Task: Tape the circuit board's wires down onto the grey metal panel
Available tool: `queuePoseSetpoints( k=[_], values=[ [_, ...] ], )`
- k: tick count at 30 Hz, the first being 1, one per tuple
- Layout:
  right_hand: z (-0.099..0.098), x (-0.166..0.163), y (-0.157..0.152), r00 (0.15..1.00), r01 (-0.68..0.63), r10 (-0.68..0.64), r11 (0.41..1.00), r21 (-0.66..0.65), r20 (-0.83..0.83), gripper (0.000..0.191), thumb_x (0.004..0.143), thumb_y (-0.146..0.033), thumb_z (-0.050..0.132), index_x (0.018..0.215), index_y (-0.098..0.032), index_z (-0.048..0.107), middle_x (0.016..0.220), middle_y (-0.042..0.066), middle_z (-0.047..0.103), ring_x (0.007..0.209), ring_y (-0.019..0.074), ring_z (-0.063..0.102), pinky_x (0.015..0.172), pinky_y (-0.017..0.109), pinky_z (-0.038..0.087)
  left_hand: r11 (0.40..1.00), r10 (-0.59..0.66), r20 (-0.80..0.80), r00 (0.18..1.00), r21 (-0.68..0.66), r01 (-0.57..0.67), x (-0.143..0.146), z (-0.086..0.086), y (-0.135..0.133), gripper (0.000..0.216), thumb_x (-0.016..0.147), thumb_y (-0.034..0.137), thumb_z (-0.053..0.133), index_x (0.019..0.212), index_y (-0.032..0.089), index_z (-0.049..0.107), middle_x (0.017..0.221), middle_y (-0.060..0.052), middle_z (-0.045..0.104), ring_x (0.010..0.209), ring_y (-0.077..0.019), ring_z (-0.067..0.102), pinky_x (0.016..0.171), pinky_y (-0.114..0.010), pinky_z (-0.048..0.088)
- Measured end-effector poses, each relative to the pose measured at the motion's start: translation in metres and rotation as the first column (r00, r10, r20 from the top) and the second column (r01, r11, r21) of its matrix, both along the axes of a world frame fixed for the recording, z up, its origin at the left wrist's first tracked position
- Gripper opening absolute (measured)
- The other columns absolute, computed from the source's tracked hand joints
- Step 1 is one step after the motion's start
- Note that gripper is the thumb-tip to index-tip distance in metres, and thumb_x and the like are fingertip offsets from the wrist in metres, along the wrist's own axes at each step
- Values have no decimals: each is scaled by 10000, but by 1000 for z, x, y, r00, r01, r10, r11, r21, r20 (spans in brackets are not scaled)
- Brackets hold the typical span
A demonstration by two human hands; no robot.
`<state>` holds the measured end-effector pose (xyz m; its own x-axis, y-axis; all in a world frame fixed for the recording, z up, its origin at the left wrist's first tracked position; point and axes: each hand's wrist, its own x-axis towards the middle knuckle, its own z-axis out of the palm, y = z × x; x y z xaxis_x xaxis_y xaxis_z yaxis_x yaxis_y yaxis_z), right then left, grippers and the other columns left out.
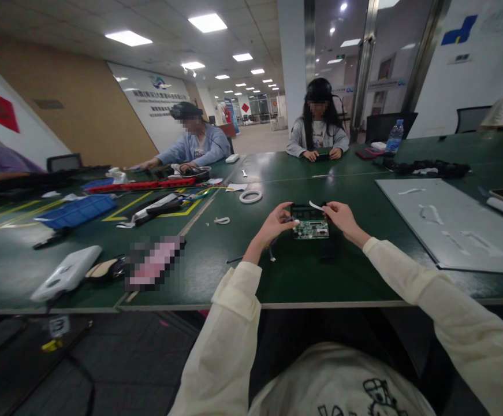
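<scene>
Over the green table, my left hand [276,224] closes on the left edge of a green circuit board [310,230] attached to a black frame [303,211]. Its thumb lies by the board's upper left corner. A thin white strip [316,205] is pinched in the fingertips of my right hand [341,217], at the right side of the frame. The strip's free end points up and left across the black frame. Dark cables [272,251] hang below my left hand. Whether my right hand also touches the frame is hard to tell.
A roll of white tape [250,197] and a small white cable [222,221] lie to the left. A grey board [454,225] with white strips is on the right. Farther left are a blue tray [78,211] and a white device [66,273]. Two people sit across the table.
</scene>
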<state>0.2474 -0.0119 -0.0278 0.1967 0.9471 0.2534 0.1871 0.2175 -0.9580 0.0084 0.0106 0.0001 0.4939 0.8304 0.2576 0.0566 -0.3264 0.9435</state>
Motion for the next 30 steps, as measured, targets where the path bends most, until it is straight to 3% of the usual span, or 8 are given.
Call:
queuePoseSetpoints(
  k=[5,12,20,23,25,27,30],
  values=[
    [0,3,-3,999,-19,19,1000,-5,42,385,746,-558,612,803,-180,660,755,45,664,659,161,595,593,270,454,1000,22,-36,999,-13,-22,0,0,-1,723,662,289,785,1305,196,468,872,15,544,816,-132,580,802,-299,472],
    [11,11,-14,939,68,-73,997,25,336,519,788,-676,513,706,-175,619,646,42,625,578,153,560,552,272,393,1000,12,2,1000,2,-12,-1,2,-1,724,666,287,783,1310,200,466,861,20,545,814,-130,580,818,-298,463],
    [10,16,-12,968,-63,78,995,-71,238,597,801,-722,445,803,-162,651,758,40,651,643,149,576,574,246,422,1000,3,7,1000,-8,-3,-2,-2,1,704,664,276,781,1284,192,460,820,42,517,776,-109,558,794,-283,447],
    [10,41,0,953,-8,30,997,-73,303,603,851,-691,384,908,-164,672,857,70,674,762,179,611,679,277,464,1000,2,5,1000,-26,-2,-3,-6,3,686,659,266,780,1259,197,455,845,36,530,792,-115,569,804,-296,451],
    [9,68,9,879,133,-117,991,-1,463,561,888,-625,373,985,-159,669,967,103,671,877,209,611,794,323,463,999,3,3,1000,-46,-3,-5,-7,5,676,647,250,783,1233,192,452,872,24,551,806,-122,577,809,-306,453],
    [2,101,15,709,285,-273,954,90,650,500,890,-542,432,1083,-132,644,1099,159,631,1030,262,570,904,385,425,998,2,-2,1000,-60,-2,-6,-9,6,666,643,236,781,1215,187,445,900,9,573,816,-125,582,815,-313,454],
    [-17,147,15,432,523,-401,841,138,808,532,877,-484,465,1251,-117,555,1309,215,495,1232,369,421,983,525,339,998,7,-19,1000,-67,-8,-6,-11,8,649,647,237,777,1201,186,442,921,-5,594,835,-130,588,834,-324,455]
  ],
)
